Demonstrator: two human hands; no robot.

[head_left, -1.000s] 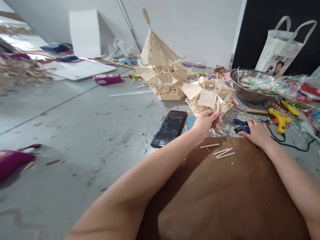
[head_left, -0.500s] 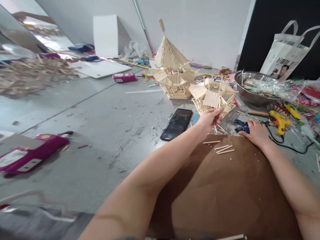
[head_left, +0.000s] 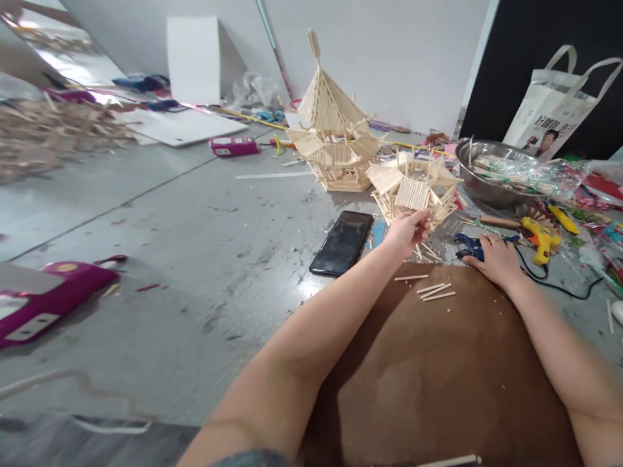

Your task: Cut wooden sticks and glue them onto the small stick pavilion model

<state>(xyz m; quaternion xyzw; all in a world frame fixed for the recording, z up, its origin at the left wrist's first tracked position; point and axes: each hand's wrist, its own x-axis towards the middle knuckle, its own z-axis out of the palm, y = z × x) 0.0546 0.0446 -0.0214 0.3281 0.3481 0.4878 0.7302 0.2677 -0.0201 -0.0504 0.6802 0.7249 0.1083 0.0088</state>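
My left hand (head_left: pixel 409 232) is pinched closed at the near edge of a small, roofed model (head_left: pixel 413 193) built from wooden sticks. What its fingertips hold is too small to make out. Over on the right, my right hand (head_left: pixel 497 258) rests with its fingers over the handles of blue cutting pliers (head_left: pixel 470 246), which lie on the surface. Several short wooden sticks (head_left: pixel 435 288) are scattered on a brown sheet (head_left: pixel 438 363) in front of both hands. Behind the small model stands a taller stick pagoda (head_left: pixel 335 130) with a pointed roof.
Left of my left hand lies a black phone (head_left: pixel 342 243). A yellow glue gun (head_left: pixel 541 239) with a black cord sits right of the pliers. Behind it are a metal bowl (head_left: pixel 494 188) of bagged sticks and a white tote bag (head_left: pixel 545 120). Purple devices (head_left: pixel 73 288) lie at left.
The view has shifted slightly, so objects at the left sit further left. Both hands stay in nearly the same places, by the small model and on the pliers.
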